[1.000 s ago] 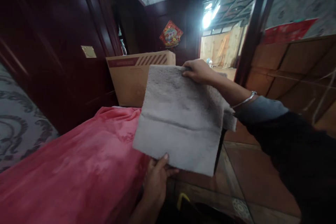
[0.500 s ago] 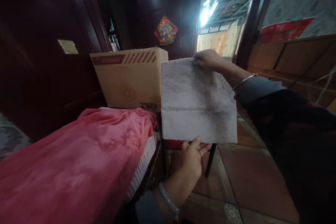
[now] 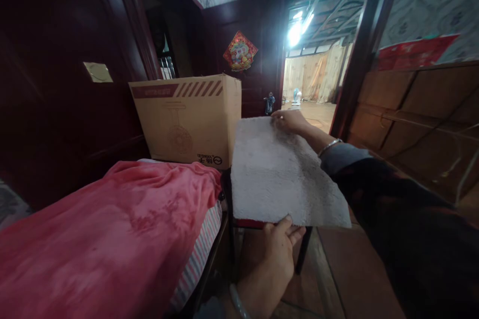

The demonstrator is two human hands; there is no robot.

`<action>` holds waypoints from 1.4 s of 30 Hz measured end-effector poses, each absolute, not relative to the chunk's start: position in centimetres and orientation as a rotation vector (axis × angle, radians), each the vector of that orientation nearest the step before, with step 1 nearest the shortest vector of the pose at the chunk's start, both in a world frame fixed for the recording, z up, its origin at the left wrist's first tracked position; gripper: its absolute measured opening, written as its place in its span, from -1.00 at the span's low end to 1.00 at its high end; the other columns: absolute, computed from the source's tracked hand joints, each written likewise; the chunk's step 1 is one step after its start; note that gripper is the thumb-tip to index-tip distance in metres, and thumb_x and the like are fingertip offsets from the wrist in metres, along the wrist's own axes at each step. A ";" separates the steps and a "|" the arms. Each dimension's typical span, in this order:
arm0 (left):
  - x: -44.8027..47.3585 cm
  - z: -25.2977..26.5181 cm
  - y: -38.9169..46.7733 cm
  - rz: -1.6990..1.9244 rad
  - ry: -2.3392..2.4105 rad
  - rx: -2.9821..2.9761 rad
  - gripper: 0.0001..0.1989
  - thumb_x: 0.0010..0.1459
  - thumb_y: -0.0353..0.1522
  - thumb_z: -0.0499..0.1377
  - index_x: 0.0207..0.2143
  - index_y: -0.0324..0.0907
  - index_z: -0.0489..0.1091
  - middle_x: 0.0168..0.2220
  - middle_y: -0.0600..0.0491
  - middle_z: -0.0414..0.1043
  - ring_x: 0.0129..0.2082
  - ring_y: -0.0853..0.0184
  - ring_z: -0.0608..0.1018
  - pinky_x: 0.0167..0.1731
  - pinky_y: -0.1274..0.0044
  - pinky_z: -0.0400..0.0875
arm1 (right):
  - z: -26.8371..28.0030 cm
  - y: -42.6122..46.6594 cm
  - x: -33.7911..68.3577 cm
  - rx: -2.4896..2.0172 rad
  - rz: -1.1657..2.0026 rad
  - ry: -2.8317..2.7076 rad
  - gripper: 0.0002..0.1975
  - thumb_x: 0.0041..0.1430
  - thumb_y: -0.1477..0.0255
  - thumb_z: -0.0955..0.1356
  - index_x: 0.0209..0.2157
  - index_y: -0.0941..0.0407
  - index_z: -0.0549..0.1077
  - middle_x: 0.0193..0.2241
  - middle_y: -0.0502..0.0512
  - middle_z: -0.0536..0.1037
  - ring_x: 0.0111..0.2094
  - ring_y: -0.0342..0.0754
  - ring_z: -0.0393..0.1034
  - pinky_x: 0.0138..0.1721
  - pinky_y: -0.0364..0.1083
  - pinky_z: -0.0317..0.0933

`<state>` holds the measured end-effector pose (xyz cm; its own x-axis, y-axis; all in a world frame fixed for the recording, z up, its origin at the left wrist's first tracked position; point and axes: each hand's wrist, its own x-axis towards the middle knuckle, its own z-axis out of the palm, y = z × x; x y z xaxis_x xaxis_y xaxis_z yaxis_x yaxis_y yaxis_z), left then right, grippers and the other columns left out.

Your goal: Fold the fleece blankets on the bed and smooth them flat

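Over the stool, 1 o'clock of the bed: grey towel held flat-ish between both hands, tilted down toward the near edge.
left hand: at 6 o'clock of the towel, thumb on top of the near edge and fingers under it, pinching the hem.
right hand: at 12 o'clock of the towel, fingers closed over the far edge, gripping it; metal bangle on the wrist.
towel state: looks folded to a rectangle, one layer edge showing along the near side; not crumpled, no loose corner hanging.
under towel: dark-legged stool with a red seat edge, mostly hidden; cannot tell whether the towel touches it.
progress: judged folding done or close to it; towel not yet set down, both hands on it.
left to do: judged release onto a surface.
9 o'clock: red blanket over the bed, striped sheet below.
11 o'clock: cardboard box beyond the blanket.
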<state>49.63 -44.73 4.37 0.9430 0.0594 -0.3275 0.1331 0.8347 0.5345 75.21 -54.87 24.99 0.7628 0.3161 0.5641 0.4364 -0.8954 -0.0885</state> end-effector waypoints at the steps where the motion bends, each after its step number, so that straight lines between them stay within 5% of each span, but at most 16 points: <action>1: 49.7 4.5 -44.7 -0.037 0.360 0.596 -0.70 -0.10 -0.53 0.38 -0.53 -0.19 0.26 -0.48 0.00 0.47 -0.45 0.26 0.59 -0.24 0.32 0.58 | 24.2 -54.8 74.6 -2.742 -0.772 -0.608 -0.59 0.23 0.45 0.29 0.08 0.05 0.54 -0.04 0.17 0.60 0.03 0.13 0.45 0.04 0.04 0.27; 11: 50.2 5.3 -44.6 -0.042 0.304 0.615 -0.59 -0.13 -0.48 0.44 -0.50 -0.15 0.19 -0.44 0.02 0.47 -0.41 0.24 0.61 -0.23 0.33 0.56 | 16.1 -60.0 67.6 -2.570 -0.555 -0.612 -0.60 0.37 0.28 0.18 -0.01 0.06 0.58 -0.03 0.16 0.60 0.00 0.13 0.48 0.04 0.06 0.30; 16: 49.0 3.9 -42.5 -0.283 0.244 0.820 -0.64 -0.15 -0.38 0.43 -0.34 -0.21 0.33 -0.33 -0.11 0.56 -0.32 0.13 0.66 -0.32 0.39 0.53 | 15.0 -62.2 65.8 -2.614 -0.603 -0.622 -0.53 0.38 0.24 0.14 0.05 0.10 0.54 0.01 0.21 0.58 0.03 0.17 0.47 0.05 0.08 0.30; 19: 48.0 4.4 -40.2 -0.493 0.102 1.105 -0.55 -0.15 -0.23 0.41 -0.22 -0.24 0.40 -0.37 -0.12 0.57 -0.46 0.18 0.63 -0.49 0.49 0.44 | 14.6 -62.7 65.4 -2.664 -0.652 -0.658 -0.50 0.39 0.22 0.12 0.14 0.11 0.48 0.10 0.23 0.52 0.12 0.20 0.40 0.13 0.13 0.24; 22: 49.0 7.8 -37.8 -0.275 -0.120 1.392 -0.58 -0.02 -0.06 0.31 -0.27 -0.21 0.45 -0.50 -0.01 0.50 -0.60 0.32 0.53 -0.61 0.57 0.27 | 14.2 -62.8 65.0 -2.733 -0.702 -0.675 -0.46 0.39 0.14 0.12 0.24 0.06 0.37 0.17 0.23 0.45 0.20 0.24 0.30 0.20 0.22 0.13; 24: 51.1 11.2 -36.4 0.088 -0.276 1.640 -0.64 0.09 -0.07 0.23 -0.25 -0.17 0.49 -0.46 0.03 0.49 -0.55 0.35 0.51 -0.53 0.54 0.31 | 14.0 -62.7 64.7 -2.755 -0.736 -0.708 -0.41 0.38 0.06 0.14 0.31 0.01 0.27 0.22 0.22 0.40 0.23 0.25 0.25 0.22 0.27 0.07; 26: 54.0 14.3 -35.2 0.497 -0.434 1.939 -0.71 0.12 -0.15 0.24 -0.18 -0.12 0.51 -0.30 0.00 0.55 -0.29 0.25 0.57 -0.22 0.42 0.42 | 14.0 -62.5 64.3 -2.763 -0.758 -0.764 -0.34 0.34 -0.02 0.17 0.36 -0.02 0.18 0.24 0.22 0.36 0.24 0.26 0.22 0.23 0.29 0.02; 28: 57.1 16.5 -34.4 0.674 -0.603 2.222 -0.46 0.04 -0.19 0.33 0.08 -0.09 0.41 0.10 -0.09 0.46 0.13 0.08 0.44 0.15 0.25 0.26 | 13.9 -62.4 64.1 -2.772 -0.749 -0.817 -0.28 0.30 -0.08 0.20 0.37 -0.03 0.15 0.27 0.22 0.33 0.25 0.29 0.20 0.24 0.29 0.01; 30: 59.7 17.4 -34.1 0.620 -0.708 2.476 -0.16 -0.05 -0.14 0.41 0.26 -0.11 0.24 0.32 -0.18 0.22 0.32 -0.04 0.22 0.29 0.13 0.03 | 13.8 -62.4 64.1 -2.776 -0.722 -0.850 -0.23 0.26 -0.12 0.22 0.37 -0.01 0.15 0.29 0.23 0.30 0.25 0.31 0.19 0.22 0.28 0.04; 33: 61.9 17.1 -33.9 0.458 -0.768 2.707 -0.02 -0.10 -0.01 0.41 0.32 -0.09 0.15 0.31 -0.23 0.21 0.30 -0.13 0.24 0.26 0.07 0.04 | 13.5 -62.6 64.2 -2.762 -0.713 -0.862 -0.19 0.23 -0.14 0.24 0.36 0.03 0.16 0.28 0.27 0.30 0.23 0.31 0.20 0.19 0.25 0.08; 42: 63.2 15.7 -33.2 0.518 -0.828 2.728 -0.03 -0.12 0.13 0.35 0.27 -0.11 0.22 0.08 -0.24 0.39 0.10 -0.13 0.41 0.13 0.15 0.20 | 12.5 -63.0 64.8 -2.719 -0.796 -0.815 -0.22 0.20 -0.13 0.26 0.30 0.03 0.25 0.16 0.29 0.42 0.12 0.30 0.31 0.09 0.20 0.16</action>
<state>63.24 -33.21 15.73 0.7762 -0.4868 0.4006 -0.5733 -0.8094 0.1273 64.76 -63.03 12.47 0.7041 0.4536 0.5463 0.5573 -0.8298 -0.0293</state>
